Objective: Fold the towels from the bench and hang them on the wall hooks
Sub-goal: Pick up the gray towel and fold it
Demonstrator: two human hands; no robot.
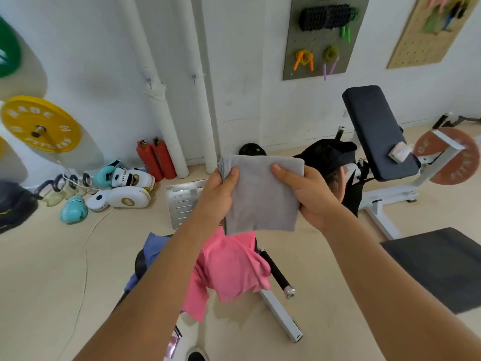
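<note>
While both my hands, left hand (pixel 221 190) and right hand (pixel 309 194), pinch the folded grey towel (pixel 260 196) by its side edges, it looks soft, light, probably floppy if released.

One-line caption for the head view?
Both hands, left and right, hold a folded grey towel above a pink towel.

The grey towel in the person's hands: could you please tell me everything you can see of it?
The grey towel looks like soft, plain cloth, folded into a compact, roughly square pad with stacked edges showing at its upper left corner. It is held up in the air, facing the camera, above the pink towel on the bench. The left hand grips its left edge and the right hand its right edge, thumbs on the front.
</note>
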